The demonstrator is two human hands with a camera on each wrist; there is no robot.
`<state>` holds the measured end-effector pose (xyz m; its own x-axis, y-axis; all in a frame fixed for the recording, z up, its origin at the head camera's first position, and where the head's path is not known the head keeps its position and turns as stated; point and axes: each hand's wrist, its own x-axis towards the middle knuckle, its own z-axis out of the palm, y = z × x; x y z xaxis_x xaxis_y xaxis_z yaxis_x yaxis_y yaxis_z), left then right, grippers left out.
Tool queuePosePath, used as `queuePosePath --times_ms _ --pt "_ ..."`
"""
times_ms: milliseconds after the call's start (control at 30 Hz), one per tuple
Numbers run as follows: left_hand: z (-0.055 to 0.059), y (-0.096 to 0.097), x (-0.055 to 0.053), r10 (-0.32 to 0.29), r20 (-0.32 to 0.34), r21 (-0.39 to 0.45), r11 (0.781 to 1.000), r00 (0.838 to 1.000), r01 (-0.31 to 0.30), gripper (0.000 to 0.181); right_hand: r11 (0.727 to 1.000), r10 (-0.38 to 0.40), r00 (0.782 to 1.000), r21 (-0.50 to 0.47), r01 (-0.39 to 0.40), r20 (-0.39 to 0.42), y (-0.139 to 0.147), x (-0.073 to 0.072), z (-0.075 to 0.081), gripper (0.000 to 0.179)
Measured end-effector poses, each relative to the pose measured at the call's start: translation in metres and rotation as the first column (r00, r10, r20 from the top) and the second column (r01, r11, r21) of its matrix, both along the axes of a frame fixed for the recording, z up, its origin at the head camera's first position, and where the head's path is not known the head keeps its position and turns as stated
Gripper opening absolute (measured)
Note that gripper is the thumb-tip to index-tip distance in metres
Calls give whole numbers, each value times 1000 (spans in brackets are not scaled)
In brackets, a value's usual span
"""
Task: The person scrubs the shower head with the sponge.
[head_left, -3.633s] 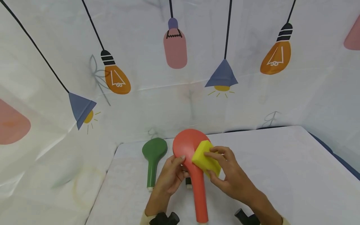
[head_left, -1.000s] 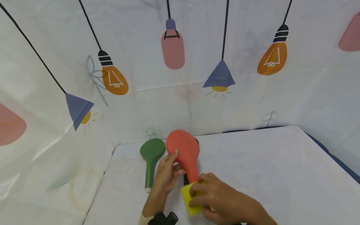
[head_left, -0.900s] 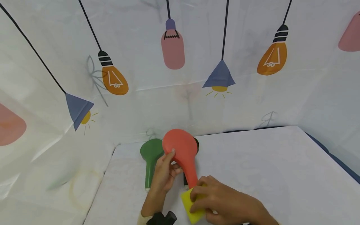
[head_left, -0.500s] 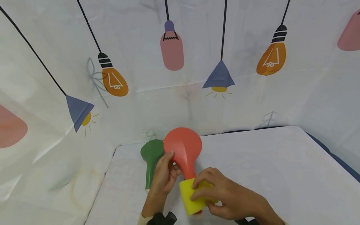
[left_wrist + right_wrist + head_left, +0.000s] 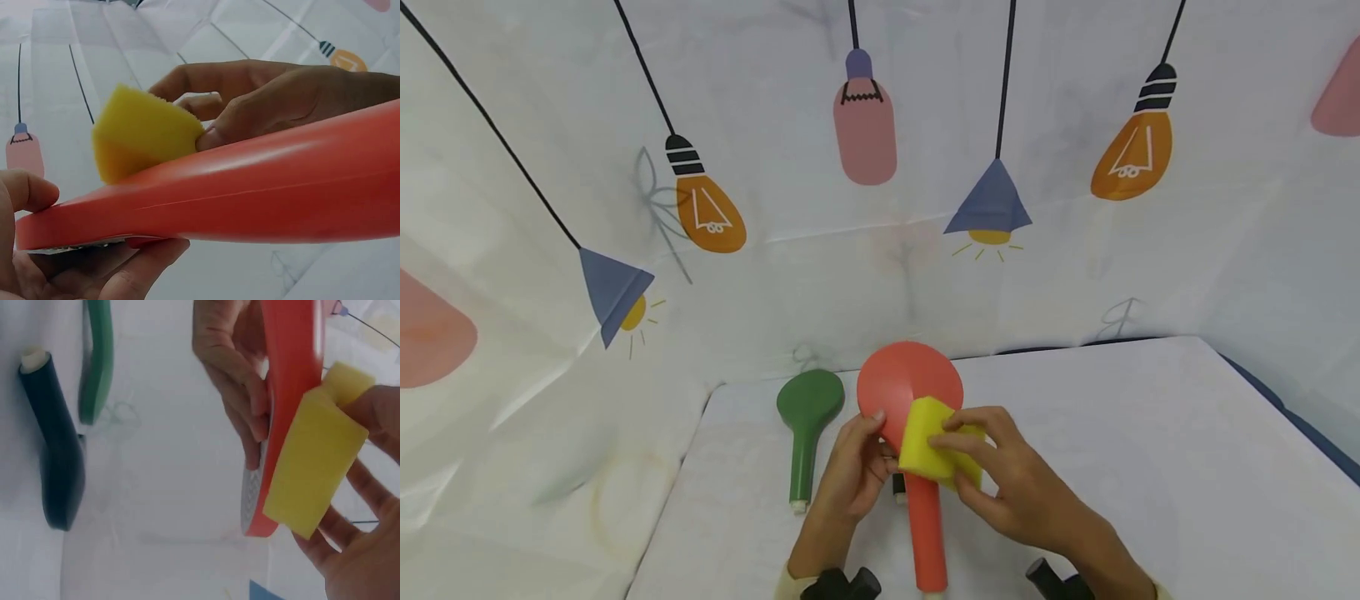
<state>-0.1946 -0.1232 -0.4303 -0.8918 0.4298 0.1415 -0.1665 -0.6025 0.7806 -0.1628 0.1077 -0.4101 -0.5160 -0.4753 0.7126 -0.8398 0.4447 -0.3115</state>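
A red hand shower head (image 5: 901,375) is held up over the table, handle pointing toward me. My left hand (image 5: 853,475) pinches the edge of its round head, thumb on top and fingers beneath. In the right wrist view, its grey spray face (image 5: 255,487) is turned away from the sponge. A yellow sponge (image 5: 921,446) is gripped between the thumb and fingers of my right hand (image 5: 1022,479). The left wrist view shows the sponge (image 5: 147,134) touching the smooth red back where head and neck meet.
A green shower head (image 5: 808,404) lies on the white table (image 5: 1150,467), left of my left hand. A dark shower head (image 5: 59,444) lies beneath the red one, mostly hidden in the head view. Behind stands a white cloth backdrop (image 5: 820,292) printed with lamps.
My right hand has slid the sponge from the handle up to the lower part of the head. The red shower head has shifted slightly right, with its handle uncovered again.
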Motion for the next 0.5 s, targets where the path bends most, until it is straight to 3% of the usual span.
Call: queuePosePath --times_ms 133,333,500 --pt "0 0 0 37 20 -34 999 999 -36 32 999 -54 996 3 54 64 -1 0 -1 35" --pt "0 3 0 101 77 -79 992 992 -95 34 998 -56 993 21 54 104 -5 1 -3 58" --pt "1 4 0 122 106 -96 989 987 -112 39 1000 -9 994 11 8 109 -6 2 -3 61"
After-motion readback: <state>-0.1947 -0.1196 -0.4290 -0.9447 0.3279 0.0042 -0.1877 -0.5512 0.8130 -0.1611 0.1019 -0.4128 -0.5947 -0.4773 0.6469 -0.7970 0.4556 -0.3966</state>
